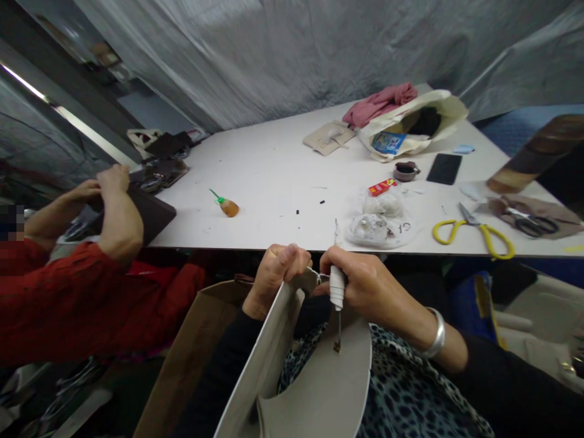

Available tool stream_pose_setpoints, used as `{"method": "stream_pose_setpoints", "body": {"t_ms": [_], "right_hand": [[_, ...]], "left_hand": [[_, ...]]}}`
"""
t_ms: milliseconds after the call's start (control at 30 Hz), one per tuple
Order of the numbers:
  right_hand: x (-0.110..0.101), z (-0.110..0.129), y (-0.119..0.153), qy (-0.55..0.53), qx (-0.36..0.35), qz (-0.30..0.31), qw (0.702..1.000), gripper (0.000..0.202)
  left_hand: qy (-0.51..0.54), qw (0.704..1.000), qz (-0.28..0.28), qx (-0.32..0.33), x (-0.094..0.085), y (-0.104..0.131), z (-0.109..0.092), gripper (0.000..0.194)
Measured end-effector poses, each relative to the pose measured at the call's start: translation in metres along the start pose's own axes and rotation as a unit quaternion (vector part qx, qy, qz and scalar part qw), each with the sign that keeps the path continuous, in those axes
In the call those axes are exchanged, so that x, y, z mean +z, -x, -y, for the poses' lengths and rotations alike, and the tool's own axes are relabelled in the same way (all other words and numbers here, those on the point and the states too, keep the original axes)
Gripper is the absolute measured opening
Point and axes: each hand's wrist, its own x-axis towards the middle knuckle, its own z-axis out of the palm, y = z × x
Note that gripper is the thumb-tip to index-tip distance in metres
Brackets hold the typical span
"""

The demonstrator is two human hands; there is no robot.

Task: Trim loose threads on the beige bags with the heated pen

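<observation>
My left hand (278, 274) is closed at the top edge of a cream leather-like bag piece (331, 389), which curves open over my lap. My right hand (369, 283) is wrapped around an awl-like tool whose handle (336, 283) is bound in white. From that handle a thin metal shaft points down. A small brass-coloured bit (336, 347) shows at its lower end; whether it belongs to the tool or the piece I cannot tell. White thread (319, 277) runs between my hands at the edge of the piece. My left fingertips are partly hidden.
On the white table (264, 164) lie yellow-handled scissors (474, 228), black scissors (531, 224), plastic-bagged white material (376, 222), an orange glue bottle (227, 207) and a phone (444, 168). A brown bottle (533, 152) leans right. A red-sleeved co-worker (100, 292) handles a dark piece at left.
</observation>
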Motion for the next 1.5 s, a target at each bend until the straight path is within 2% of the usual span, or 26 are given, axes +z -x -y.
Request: {"method": "stream_pose_setpoints", "body": {"t_ms": [300, 400, 467, 567, 600, 667, 767, 867, 967, 1033, 1100, 1200, 1400, 1467, 1500], "right_hand": [[0.002, -0.012, 0.001, -0.119, 0.028, 0.064, 0.99, 0.008], [0.004, -0.014, 0.004, -0.134, 0.022, 0.054, 0.989, 0.007], [0.007, -0.014, 0.007, -0.146, 0.031, 0.031, 0.988, 0.008], [0.011, -0.013, 0.012, -0.161, 0.039, -0.005, 0.986, 0.014], [0.012, -0.013, 0.014, -0.157, 0.035, -0.015, 0.987, 0.014], [0.016, -0.014, 0.019, -0.136, 0.022, -0.038, 0.99, 0.011], [0.02, -0.019, 0.024, -0.097, 0.014, -0.059, 0.993, 0.007], [0.024, -0.027, 0.027, -0.086, 0.033, -0.06, 0.994, 0.004], [0.024, -0.036, 0.027, -0.095, 0.049, -0.075, 0.992, 0.005], [0.023, -0.041, 0.025, -0.098, 0.062, -0.084, 0.99, 0.008], [0.021, -0.047, 0.023, -0.091, 0.07, -0.085, 0.99, 0.009], [0.021, -0.057, 0.02, -0.069, 0.06, -0.073, 0.993, 0.011], [0.028, -0.074, 0.013, -0.104, 0.047, -0.068, 0.991, 0.003], [0.025, -0.078, 0.013, -0.137, 0.028, -0.065, 0.988, 0.01], [0.022, -0.081, 0.013, -0.159, 0.025, -0.065, 0.985, 0.015]], "left_hand": [[0.042, 0.998, -0.039, -0.012, 0.007, 0.009, 0.011, 0.077], [0.061, 0.997, -0.039, -0.007, 0.007, 0.011, 0.01, 0.077], [0.054, 0.998, -0.031, 0.003, 0.006, 0.014, 0.005, 0.07], [-0.004, 1.0, -0.018, -0.001, 0.003, 0.018, -0.004, 0.035], [-0.025, 0.999, -0.009, -0.019, 0.001, 0.019, -0.007, 0.036], [-0.057, 0.996, 0.025, -0.069, -0.003, 0.021, -0.011, 0.053], [-0.128, 0.977, 0.107, -0.136, -0.008, 0.02, -0.01, 0.055], [-0.247, 0.945, 0.153, -0.149, -0.009, 0.016, -0.008, 0.052], [-0.341, 0.915, 0.161, -0.147, -0.002, 0.011, -0.007, 0.043], [-0.372, 0.902, 0.16, -0.146, 0.002, 0.008, -0.007, 0.045], [-0.377, 0.902, 0.152, -0.144, 0.004, 0.004, -0.004, 0.043], [-0.355, 0.912, 0.134, -0.157, 0.0, -0.005, 0.005, 0.026], [-0.328, 0.918, 0.111, -0.192, -0.021, -0.027, 0.027, 0.019], [-0.303, 0.925, 0.092, -0.211, -0.034, -0.032, 0.029, 0.019], [-0.281, 0.931, 0.065, -0.223, -0.041, -0.033, 0.029, 0.02]]}}
